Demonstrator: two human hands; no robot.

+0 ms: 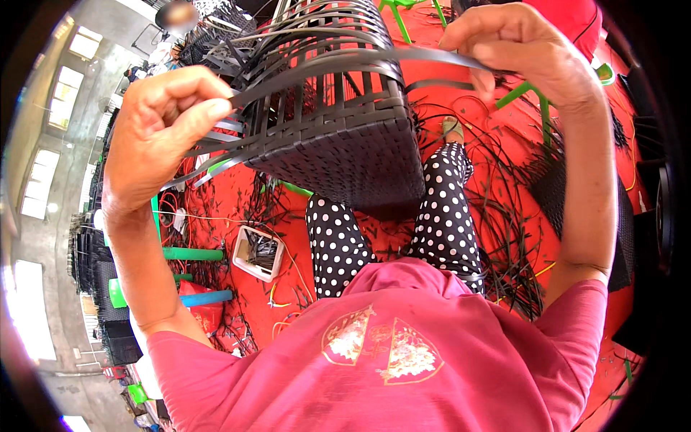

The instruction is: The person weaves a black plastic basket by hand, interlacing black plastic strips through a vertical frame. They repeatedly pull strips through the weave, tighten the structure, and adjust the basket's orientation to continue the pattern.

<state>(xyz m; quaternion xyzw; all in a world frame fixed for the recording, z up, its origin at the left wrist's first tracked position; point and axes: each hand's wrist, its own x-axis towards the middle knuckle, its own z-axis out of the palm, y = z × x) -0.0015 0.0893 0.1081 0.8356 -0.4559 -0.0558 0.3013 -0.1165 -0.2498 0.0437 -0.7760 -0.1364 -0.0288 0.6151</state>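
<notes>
A black woven basket [345, 155] rests between my knees, its lower part tightly plaited and its far part an open lattice of strips. Across its near top edge runs a flat black plastic strip [324, 68], bowed between my two hands. My left hand [162, 122] pinches the strip between thumb and forefinger at the basket's left side. At the right, raised above the floor, my right hand [536, 54] holds the strip's other end between thumb and fingers. Loose strip ends [216, 162] stick out beside the basket below my left hand.
A white tray [273, 272] with short black strips lies on the red floor [389, 248] to the left. Green stool legs [194, 253] stand near it. Strip offcuts [507, 252] tangle at the right, beside a dark woven panel [558, 191]. Another person [177, 16] is at the far left.
</notes>
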